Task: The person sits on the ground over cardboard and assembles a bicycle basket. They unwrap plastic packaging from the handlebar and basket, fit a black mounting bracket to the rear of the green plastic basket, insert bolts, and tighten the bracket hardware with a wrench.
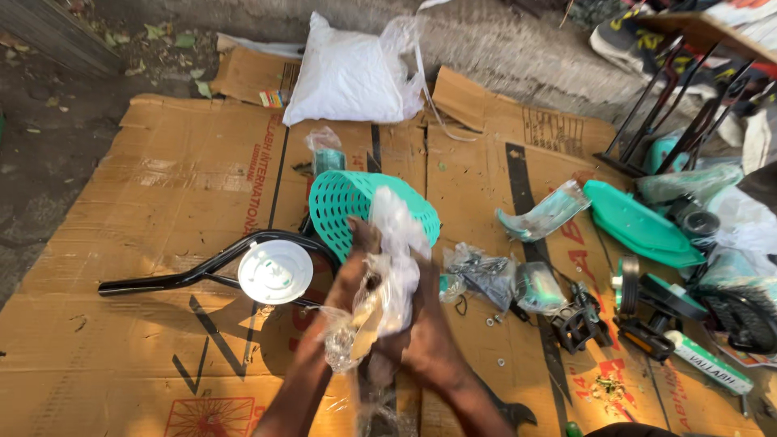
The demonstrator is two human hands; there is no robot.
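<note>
Gripping a crumpled clear plastic bag (388,275) between them, the left hand (352,271) and right hand (421,336) both clench its film; just beyond their grip stands a teal perforated basket (348,206) on flattened cardboard (162,186), within reach.

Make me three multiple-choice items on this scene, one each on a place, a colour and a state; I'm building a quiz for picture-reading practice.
1. Where does the white round disc lie?
A. on the black bent tube
B. inside the white sack
C. on the wrench

2. What colour is the perforated basket?
A. red
B. teal green
C. black

3. What are both hands doing?
A. resting flat on the cardboard
B. gripping clear plastic wrap
C. holding the pedals

Key: 1 A, the disc sits over the tube on the cardboard. 2 B, its holed shell is teal. 3 B, the left hand and right hand close their fingers on crumpled wrap.
</note>
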